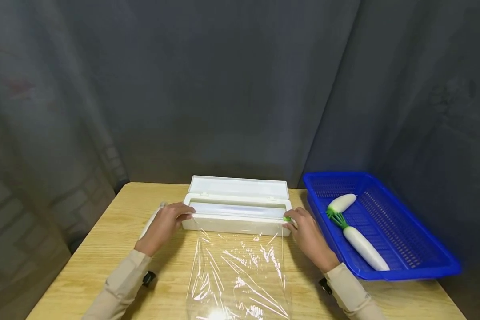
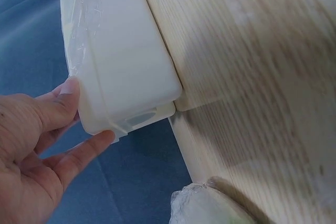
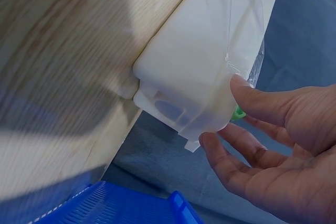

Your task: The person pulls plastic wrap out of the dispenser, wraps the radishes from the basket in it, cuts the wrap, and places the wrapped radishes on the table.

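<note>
A white cling film dispenser box (image 1: 234, 226) lies across the table with its lid (image 1: 239, 186) tipped back, showing the roll (image 1: 238, 210) inside. From its front edge a clear sheet of cling film (image 1: 240, 275) spreads over the tabletop towards me. My left hand (image 1: 166, 224) grips the box's left end, thumb on the front rim and a finger at the end wall. At the right end, my right hand (image 1: 306, 233) holds the front corner between thumb and fingers. A small green piece (image 3: 238, 113) on the rim shows beside the right thumb.
A blue plastic basket (image 1: 408, 218) stands at the right, with two white radishes (image 1: 366, 249) with green tops in it. Behind the left hand lies a white, film-wrapped item (image 2: 210, 205). Dark curtains (image 1: 224, 89) hang close behind the wooden table (image 1: 104, 249).
</note>
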Demonstrator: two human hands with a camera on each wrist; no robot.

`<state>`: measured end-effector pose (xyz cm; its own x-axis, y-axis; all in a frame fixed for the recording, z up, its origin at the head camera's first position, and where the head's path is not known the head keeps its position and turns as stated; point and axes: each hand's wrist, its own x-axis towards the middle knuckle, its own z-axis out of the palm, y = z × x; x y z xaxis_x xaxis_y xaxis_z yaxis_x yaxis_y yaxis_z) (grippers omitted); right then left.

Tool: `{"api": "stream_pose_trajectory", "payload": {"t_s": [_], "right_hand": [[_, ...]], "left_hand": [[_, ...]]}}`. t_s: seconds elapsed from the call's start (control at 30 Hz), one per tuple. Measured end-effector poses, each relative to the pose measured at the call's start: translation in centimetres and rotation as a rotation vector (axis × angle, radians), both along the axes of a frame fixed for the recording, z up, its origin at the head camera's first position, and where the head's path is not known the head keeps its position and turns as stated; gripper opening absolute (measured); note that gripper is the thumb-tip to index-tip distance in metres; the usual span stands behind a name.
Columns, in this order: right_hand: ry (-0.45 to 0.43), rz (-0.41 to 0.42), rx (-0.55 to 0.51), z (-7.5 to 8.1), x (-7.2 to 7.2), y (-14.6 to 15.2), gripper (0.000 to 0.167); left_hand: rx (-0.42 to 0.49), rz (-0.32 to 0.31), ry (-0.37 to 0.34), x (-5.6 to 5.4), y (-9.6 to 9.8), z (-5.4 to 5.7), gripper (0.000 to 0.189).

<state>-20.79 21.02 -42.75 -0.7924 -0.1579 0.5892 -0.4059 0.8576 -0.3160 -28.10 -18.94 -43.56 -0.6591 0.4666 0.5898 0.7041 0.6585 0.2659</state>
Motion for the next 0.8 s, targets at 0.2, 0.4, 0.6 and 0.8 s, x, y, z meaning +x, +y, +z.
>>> {"api": "stream_pose_trajectory", "payload": {"t_s": [0.2,0.4,0.6,0.8], "right_hand": [[-0.015,-0.001,0.004,-1.0,0.6,0.0,0.025],[-0.028,0.0,0.003,-1.3,0.9,-0.1,0.025],[-0.031,0.009,0.007,-0.7,0.8,-0.2,0.024],[-0.022,0.008,-0.005,0.6,0.0,0.0,0.023]], "left_hand": [[-0.012,0.008,-0.028,0.5,0.0,-0.8,0.019],[-0.009,0.007,-0.03,0.9,-0.1,-1.2,0.019],[0.004,-0.014,-0.034,1.0,-0.2,-0.8,0.017],[0.015,-0.013,-0.027,0.0,0.0,0.5,0.017]]}}
